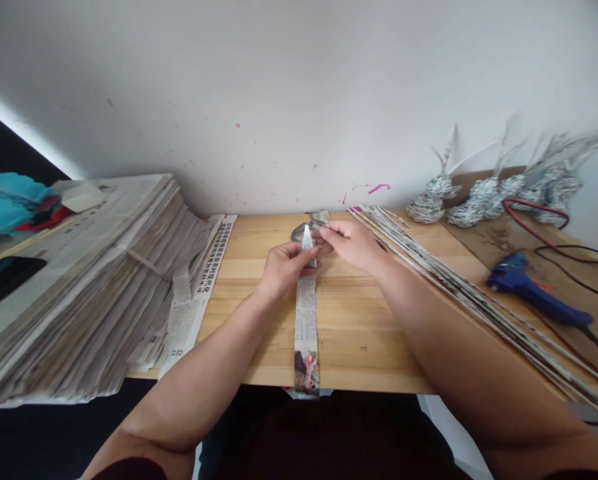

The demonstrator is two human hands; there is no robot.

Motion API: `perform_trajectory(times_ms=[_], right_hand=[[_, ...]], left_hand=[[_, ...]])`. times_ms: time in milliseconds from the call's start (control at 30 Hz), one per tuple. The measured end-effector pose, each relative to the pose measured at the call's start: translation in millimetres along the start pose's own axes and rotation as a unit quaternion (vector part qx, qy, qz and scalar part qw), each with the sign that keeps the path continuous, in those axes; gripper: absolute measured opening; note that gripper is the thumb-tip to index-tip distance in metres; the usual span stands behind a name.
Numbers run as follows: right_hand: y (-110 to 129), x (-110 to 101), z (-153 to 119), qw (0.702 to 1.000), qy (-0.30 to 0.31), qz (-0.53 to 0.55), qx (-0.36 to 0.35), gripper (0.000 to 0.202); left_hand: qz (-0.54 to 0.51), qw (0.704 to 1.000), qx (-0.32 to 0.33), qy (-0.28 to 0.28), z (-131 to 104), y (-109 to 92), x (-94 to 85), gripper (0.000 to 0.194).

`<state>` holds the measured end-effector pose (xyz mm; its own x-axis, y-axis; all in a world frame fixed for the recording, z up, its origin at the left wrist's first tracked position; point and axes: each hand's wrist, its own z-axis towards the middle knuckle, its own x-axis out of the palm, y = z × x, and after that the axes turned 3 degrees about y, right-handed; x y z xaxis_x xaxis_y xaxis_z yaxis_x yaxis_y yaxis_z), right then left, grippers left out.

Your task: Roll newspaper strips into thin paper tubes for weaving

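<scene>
A narrow newspaper strip (306,313) runs lengthwise over the wooden table (369,333), its printed colour end at the front edge. My left hand (291,263) pinches the strip near its far end, thumb on top. That far end narrows to a pointed tip between my hands. Close by on the right, my right hand (341,241) has thumb and fingertips pressed together beside the tip; what they hold is too small to make out. Just behind the tip lies a dark-handled object (299,231), partly hidden by the strip.
Tall newspaper stacks (129,267) fill the left side, with a dark phone (11,273) and blue items (13,200) on them. Long rolled paper sticks (459,293) lie diagonally at the right. Beyond are a blue glue gun (539,293), cables and several woven paper figures (481,200).
</scene>
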<state>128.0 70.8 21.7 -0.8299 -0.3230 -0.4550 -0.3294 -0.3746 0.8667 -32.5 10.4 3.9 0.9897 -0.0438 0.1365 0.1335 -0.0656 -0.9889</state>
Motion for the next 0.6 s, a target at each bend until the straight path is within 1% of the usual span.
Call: perform_trajectory(times_ms=[67, 133, 300, 433, 533, 600], right_hand=[[1, 2, 0, 0.997, 0.049, 0.052, -0.016, 0.024], [2, 4, -1, 0.995, 0.062, 0.07, -0.021, 0.021], [4, 8, -4, 0.995, 0.018, 0.089, 0.031, 0.019], [7, 11, -5, 0.993, -0.011, 0.101, 0.054, 0.019], [10, 12, -5, 0.987, -0.023, 0.139, 0.08, 0.015], [12, 13, -5, 0.98, -0.024, 0.171, 0.097, 0.014]], left_hand=[[0.001, 1.0, 0.004, 0.002, 0, 0, 0.1, 0.036], [0.001, 1.0, 0.007, 0.002, 0, 1, 0.6, 0.035], [-0.007, 1.0, 0.001, 0.014, 0, 1, 2.3, 0.036], [-0.009, 0.999, -0.02, 0.037, -1, 2, 2.9, 0.035], [0.007, 0.998, -0.031, 0.053, -1, 4, 3.5, 0.038], [0.028, 0.998, -0.025, 0.052, -1, 5, 4.3, 0.039]])
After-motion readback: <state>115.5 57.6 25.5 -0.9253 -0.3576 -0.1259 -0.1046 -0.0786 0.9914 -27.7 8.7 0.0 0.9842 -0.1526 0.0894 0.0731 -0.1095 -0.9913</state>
